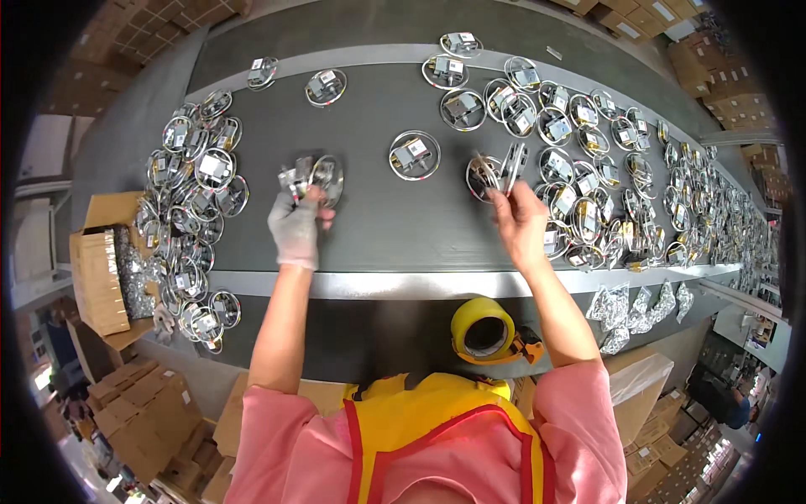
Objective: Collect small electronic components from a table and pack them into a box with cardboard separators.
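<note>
Gloved left hand (295, 225) clamped a coil part (312, 175); bare right hand (519, 220) pinched another (497, 171) mid-belt (378, 227). Loose wire loops could snag neighbours toward the right edge and drag them.

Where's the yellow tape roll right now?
In the head view the yellow tape roll sits on the near ledge below the conveyor belt, just right of centre, close inside the person's right forearm and left of the silver foil bags.

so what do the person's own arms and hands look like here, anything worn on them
The left hand wears a thin whitish knit glove that ends at the wrist. The right hand is bare. Both forearms are uncovered, with short pink sleeves at the upper arms, under a yellow vest with red trim.
</note>
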The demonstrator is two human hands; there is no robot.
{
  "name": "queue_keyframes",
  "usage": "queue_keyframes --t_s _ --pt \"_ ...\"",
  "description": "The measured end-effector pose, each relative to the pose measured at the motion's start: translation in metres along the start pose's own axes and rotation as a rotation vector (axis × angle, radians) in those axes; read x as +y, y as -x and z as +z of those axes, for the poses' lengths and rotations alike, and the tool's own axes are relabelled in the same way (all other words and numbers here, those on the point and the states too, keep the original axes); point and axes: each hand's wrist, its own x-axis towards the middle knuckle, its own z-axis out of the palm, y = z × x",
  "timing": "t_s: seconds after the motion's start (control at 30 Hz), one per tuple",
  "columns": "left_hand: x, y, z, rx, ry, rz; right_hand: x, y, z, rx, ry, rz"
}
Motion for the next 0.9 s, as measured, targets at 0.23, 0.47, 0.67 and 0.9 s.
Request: queue_keyframes --t_s 0.23,0.47,0.67,0.9 --pt "-0.038 -0.005 0.094 0.062 -0.765 1.039 0.025 0.004 0.015 -0.145 0.711 -0.253" --pt "-0.053 -0.010 0.097 -0.141 -1.265 1.260 -0.009 -0.053 0.009 0.041 -0.386 0.502" --pt "-0.032 -0.012 0.099 -0.244 -1.084 1.000 -0.004 -0.166 0.060 0.348 0.383 -0.177" --pt "0.026 -0.055 0.063 -0.263 -0.062 0.024 0.021 -0.185 0.118 0.076 0.854 -0.385"
